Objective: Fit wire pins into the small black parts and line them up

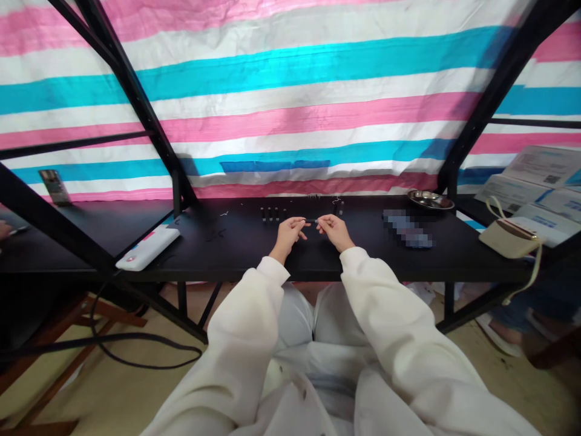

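Observation:
Between my two hands, a thin dark stick-like piece [311, 221] is held level just above the black table [236, 257]. My left hand [290, 233] is closed in a pinch on its left end. The fingertips of my right hand [334, 229] pinch the opposite end. Its exact kind is too small to make out. Beyond my left hand, several short dark cylinders [270, 214] with paler lower ends stand in a row. More small dark cylinders [341, 209] stand just behind my right hand.
On the right lie a pixelated bluish item [408, 229], a shiny metal dish [430, 200] and a cream bag [511, 237]. A white oblong case [149, 248] rests at left, near thin black scraps [216, 235]. Black frame posts [154, 130] flank the table. Another person's hand [4, 230] shows far left.

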A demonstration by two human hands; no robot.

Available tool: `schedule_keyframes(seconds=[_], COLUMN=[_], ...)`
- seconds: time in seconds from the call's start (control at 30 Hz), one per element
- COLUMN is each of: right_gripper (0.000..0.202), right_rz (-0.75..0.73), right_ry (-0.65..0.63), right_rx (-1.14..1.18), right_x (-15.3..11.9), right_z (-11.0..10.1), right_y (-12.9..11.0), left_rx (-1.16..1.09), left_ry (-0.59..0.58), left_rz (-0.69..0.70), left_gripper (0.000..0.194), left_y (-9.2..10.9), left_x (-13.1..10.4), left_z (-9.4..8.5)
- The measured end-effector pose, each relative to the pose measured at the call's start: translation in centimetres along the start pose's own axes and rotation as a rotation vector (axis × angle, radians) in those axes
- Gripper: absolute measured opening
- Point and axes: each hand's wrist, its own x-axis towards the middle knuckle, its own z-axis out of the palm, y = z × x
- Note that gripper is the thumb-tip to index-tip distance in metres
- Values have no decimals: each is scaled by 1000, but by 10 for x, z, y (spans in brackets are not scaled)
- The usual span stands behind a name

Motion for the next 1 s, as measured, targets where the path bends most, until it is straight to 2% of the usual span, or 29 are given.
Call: schedule_keyframes(seconds=[0.27,0.47,0.63,0.77,0.9,1.0], right_gripper=[44,41,35,23,17,22], right_rz=[-12,-38,-67,-163,-222,-243], right_ry=[16,74,34,-15,114,157], right_rx=[11,-12,-187,-472,-679,-587], right_x=[0,2,-4,-7,-6,-7], right_z=[-1,-4,-2,-6,-12,-11], right_y=[2,5,7,9,7,3], left_rx=[-11,-11,1,20,34,36], left_ry=[23,130,136,156,197,119], left_rz=[-6,-4,-16,3,36,4], left_gripper=[25,26,30,30,26,26], left_y=[1,1,1,0,-2,-2], left_x=[-2,-1,-1,0,0,-2], left_z=[-1,-4,-4,-5,-6,-4])
